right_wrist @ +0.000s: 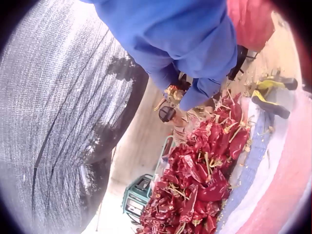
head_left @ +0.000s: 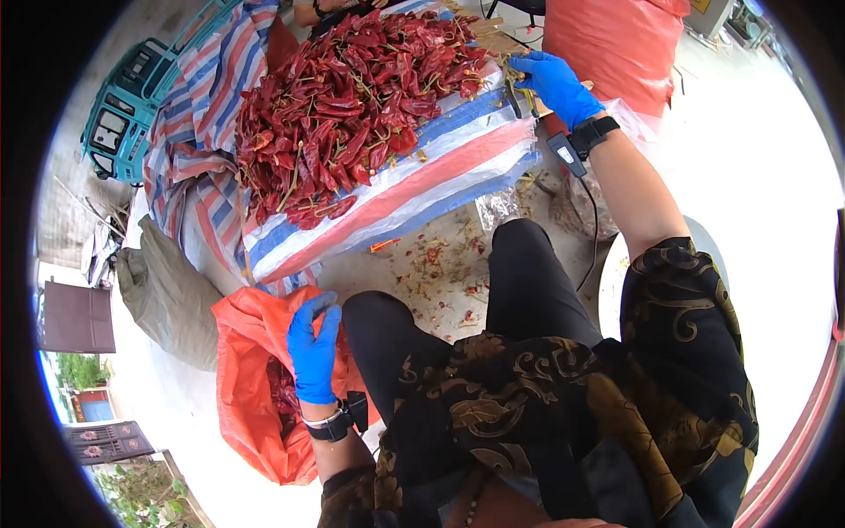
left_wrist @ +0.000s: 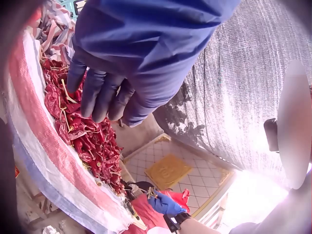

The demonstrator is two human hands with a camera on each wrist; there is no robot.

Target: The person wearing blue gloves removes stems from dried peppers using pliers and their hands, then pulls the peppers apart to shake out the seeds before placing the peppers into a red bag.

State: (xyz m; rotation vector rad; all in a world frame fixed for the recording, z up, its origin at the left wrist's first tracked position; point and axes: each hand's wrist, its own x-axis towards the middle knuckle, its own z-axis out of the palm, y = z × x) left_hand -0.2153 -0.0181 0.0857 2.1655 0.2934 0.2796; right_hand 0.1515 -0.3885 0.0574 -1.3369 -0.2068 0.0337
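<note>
Dried red peppers (head_left: 343,114) (left_wrist: 92,141) (right_wrist: 200,180) lie heaped on a striped woven sheet (head_left: 387,202). My gloved right hand (head_left: 556,86) (left_wrist: 168,204) (right_wrist: 170,39) is at the heap's right end, its fingertips pinching a small bunch of pale stems (right_wrist: 171,92). Beside it lies a cutting tool with yellow and black handles (right_wrist: 273,92). My gloved left hand (head_left: 314,352) (left_wrist: 141,58) hangs over an open red bag (head_left: 242,387) that has peppers inside; its fingers are loosely bent and nothing shows in them.
A large red sack (head_left: 612,53) stands beyond my right hand. Part of another person (head_left: 330,11) shows behind the heap. A black cable (head_left: 595,220) hangs near my right knee, and scraps (head_left: 440,273) litter the floor. A teal vehicle (head_left: 123,114) stands at left.
</note>
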